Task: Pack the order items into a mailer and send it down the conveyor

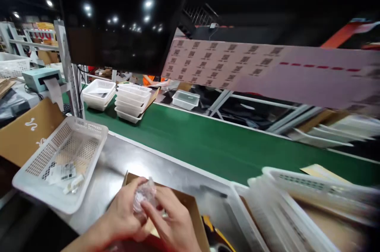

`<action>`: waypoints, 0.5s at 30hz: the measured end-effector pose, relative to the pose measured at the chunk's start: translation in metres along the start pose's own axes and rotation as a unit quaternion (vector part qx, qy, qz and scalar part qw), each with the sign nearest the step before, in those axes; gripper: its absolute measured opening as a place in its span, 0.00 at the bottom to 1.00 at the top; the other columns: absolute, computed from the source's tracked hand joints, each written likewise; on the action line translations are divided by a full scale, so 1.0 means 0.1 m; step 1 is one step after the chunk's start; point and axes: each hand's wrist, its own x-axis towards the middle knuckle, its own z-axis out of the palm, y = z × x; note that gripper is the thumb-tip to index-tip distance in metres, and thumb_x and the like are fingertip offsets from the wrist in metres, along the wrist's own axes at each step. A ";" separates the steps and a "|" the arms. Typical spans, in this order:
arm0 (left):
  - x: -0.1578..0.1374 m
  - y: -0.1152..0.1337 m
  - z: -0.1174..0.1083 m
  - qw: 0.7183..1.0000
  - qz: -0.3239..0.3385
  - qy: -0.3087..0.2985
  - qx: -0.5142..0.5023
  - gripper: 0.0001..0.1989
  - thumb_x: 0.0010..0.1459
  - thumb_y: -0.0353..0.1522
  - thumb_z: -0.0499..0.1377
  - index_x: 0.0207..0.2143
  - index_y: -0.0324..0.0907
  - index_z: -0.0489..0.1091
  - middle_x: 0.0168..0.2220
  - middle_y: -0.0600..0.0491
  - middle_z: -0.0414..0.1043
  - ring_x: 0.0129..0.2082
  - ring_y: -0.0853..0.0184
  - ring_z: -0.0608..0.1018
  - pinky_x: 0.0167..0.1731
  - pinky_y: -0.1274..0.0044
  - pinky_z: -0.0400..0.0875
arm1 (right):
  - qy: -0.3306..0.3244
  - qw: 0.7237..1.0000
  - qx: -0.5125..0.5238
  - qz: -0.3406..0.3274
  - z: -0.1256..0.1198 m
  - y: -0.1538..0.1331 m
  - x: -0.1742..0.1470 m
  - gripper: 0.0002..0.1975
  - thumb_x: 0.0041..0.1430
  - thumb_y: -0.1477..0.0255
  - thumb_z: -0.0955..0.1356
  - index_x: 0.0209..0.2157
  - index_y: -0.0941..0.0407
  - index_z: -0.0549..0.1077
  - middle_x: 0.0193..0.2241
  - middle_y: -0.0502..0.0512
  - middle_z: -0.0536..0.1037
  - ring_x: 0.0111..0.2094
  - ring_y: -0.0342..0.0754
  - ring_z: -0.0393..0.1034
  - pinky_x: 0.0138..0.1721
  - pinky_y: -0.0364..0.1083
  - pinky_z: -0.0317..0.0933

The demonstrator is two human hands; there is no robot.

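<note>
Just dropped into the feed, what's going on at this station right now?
A person's left hand and right hand together hold a small clear plastic packet over an open cardboard box on the steel bench. To the left, a white perforated basket holds a few small packets. Beyond runs a green conveyor belt with stacked white trays at its far end. More white baskets lie on the right, blurred.

You're looking at a dim hall lit from overhead: round ceiling lamps glare off the dark monitor. The steel tabletop carries a soft sheen. Motion blur smears your right side, where the stacked trays and barcode sheet streak and bend.
</note>
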 end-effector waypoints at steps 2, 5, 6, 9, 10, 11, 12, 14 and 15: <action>0.00 0.04 0.03 0.999 0.012 0.008 -0.031 0.32 0.52 0.31 0.64 0.61 0.37 0.73 0.54 0.41 0.83 0.53 0.51 0.84 0.58 0.64 0.80 | 0.076 0.993 -0.078 -0.048 -0.18 0.00 -0.13 0.28 0.64 0.53 0.76 0.61 0.51 0.81 0.60 0.68 0.80 0.55 0.65 0.76 0.55 0.60 0.74; 0.02 0.12 -0.04 0.999 0.042 0.003 0.032 0.47 0.48 0.29 0.63 0.73 0.36 0.61 0.71 0.35 0.67 0.68 0.45 0.74 0.70 0.56 0.70 | -0.025 0.996 -0.052 -0.063 -0.45 -0.19 -0.19 0.45 0.66 0.51 0.75 0.77 0.50 0.60 0.75 0.69 0.63 0.72 0.66 0.64 0.68 0.63 0.67; 0.05 0.14 -0.06 0.996 0.062 -0.021 0.058 0.54 0.48 0.30 0.65 0.78 0.37 0.51 0.76 0.33 0.57 0.71 0.42 0.69 0.72 0.53 0.66 | -0.097 0.993 -0.015 -0.061 -0.52 -0.28 -0.17 0.44 0.69 0.52 0.73 0.78 0.50 0.57 0.76 0.67 0.61 0.75 0.63 0.61 0.70 0.61 0.64; 0.22 0.18 -0.01 0.976 0.148 -0.105 0.122 0.69 0.52 0.36 0.70 0.82 0.39 0.28 0.82 0.31 0.37 0.77 0.34 0.58 0.71 0.47 0.65 | -0.175 0.981 0.065 -0.051 -0.64 -0.50 -0.02 0.34 0.73 0.60 0.70 0.75 0.51 0.62 0.75 0.64 0.64 0.76 0.58 0.59 0.75 0.58 0.57; 0.27 0.21 0.04 0.964 0.191 -0.121 0.138 0.69 0.55 0.37 0.70 0.81 0.41 0.24 0.82 0.31 0.33 0.78 0.33 0.55 0.70 0.47 0.65 | -0.148 0.986 0.068 -0.047 -0.66 -0.53 0.02 0.31 0.72 0.64 0.71 0.72 0.52 0.65 0.73 0.63 0.66 0.75 0.57 0.61 0.74 0.58 0.57; 0.32 0.25 0.09 0.951 0.235 -0.131 0.152 0.67 0.58 0.37 0.69 0.81 0.44 0.20 0.82 0.32 0.30 0.79 0.33 0.53 0.70 0.47 0.67 | -0.109 0.991 0.060 -0.048 -0.66 -0.55 0.04 0.28 0.70 0.68 0.71 0.69 0.52 0.68 0.71 0.63 0.69 0.73 0.57 0.63 0.73 0.57 0.59; 0.35 0.29 0.13 0.937 0.277 -0.136 0.162 0.66 0.61 0.34 0.67 0.80 0.48 0.17 0.82 0.33 0.28 0.79 0.34 0.53 0.69 0.47 0.68 | -0.066 0.995 0.044 -0.052 -0.67 -0.55 0.04 0.26 0.68 0.72 0.70 0.66 0.52 0.69 0.68 0.63 0.72 0.70 0.56 0.67 0.72 0.56 0.61; 0.40 0.37 0.11 0.911 0.342 -0.141 0.186 0.63 0.63 0.30 0.64 0.80 0.53 0.16 0.83 0.34 0.27 0.80 0.38 0.52 0.68 0.47 0.69 | -0.003 0.998 -0.003 -0.061 -0.71 -0.49 0.00 0.22 0.66 0.76 0.69 0.60 0.52 0.70 0.61 0.62 0.76 0.64 0.55 0.72 0.66 0.55 0.66; 0.41 0.38 0.02 0.901 0.357 -0.139 0.203 0.61 0.64 0.28 0.63 0.80 0.55 0.20 0.83 0.35 0.30 0.80 0.40 0.53 0.69 0.48 0.69 | 0.008 0.998 -0.032 -0.060 -0.76 -0.43 -0.04 0.20 0.66 0.76 0.69 0.58 0.51 0.70 0.58 0.62 0.77 0.61 0.55 0.74 0.63 0.54 0.69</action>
